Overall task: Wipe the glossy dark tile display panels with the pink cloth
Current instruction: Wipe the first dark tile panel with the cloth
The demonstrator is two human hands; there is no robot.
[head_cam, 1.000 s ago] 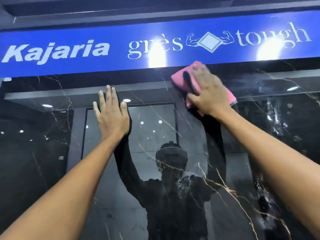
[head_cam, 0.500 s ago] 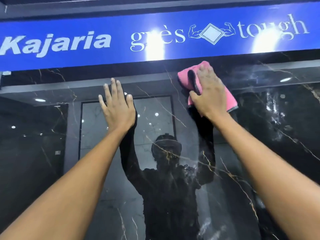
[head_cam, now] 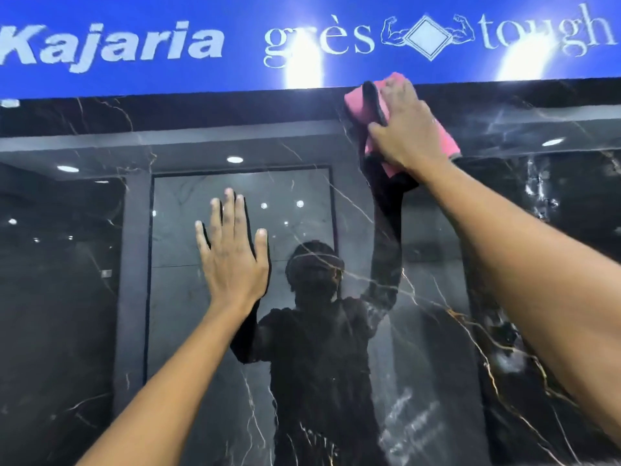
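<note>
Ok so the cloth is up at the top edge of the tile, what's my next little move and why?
Probably sweep the cloth rightward along the tile under the blue sign: the right hand presses it at the top edge, and pale smears show to its right. Left hand lies flat on the tile.

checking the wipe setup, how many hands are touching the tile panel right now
2. The left hand lies flat with straight fingers on the dark tile panel, left of centre. The right hand presses the pink cloth against the panel's top edge, under the blue sign.
</note>
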